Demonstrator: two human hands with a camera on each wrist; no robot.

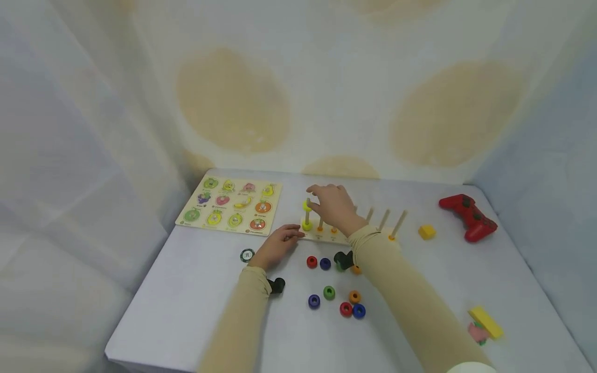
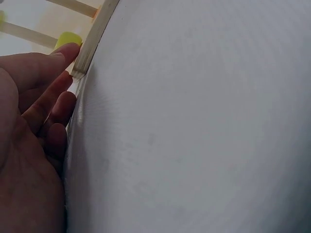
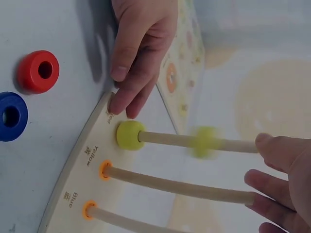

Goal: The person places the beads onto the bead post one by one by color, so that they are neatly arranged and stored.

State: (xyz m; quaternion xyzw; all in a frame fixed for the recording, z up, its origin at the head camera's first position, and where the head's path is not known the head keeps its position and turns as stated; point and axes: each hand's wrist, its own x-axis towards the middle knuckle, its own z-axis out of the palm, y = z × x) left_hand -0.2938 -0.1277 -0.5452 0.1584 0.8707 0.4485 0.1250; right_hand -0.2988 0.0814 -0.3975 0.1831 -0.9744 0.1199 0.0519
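Yellow and blurred, the upper bead (image 3: pixel 204 142) rings its peg (image 3: pixel 165 139) beneath the unclasped right grip (image 1: pixel 335 206).

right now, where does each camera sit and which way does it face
Head: on the person's head, facing forward and down at the table; left hand, right hand and sleeves show.
Left wrist: on that wrist, looking at the table and one end of the peg board; only the left hand shows.
Right wrist: on that wrist, looking across the pegs; both hands show.
Head and right wrist share the lower yellow ring.
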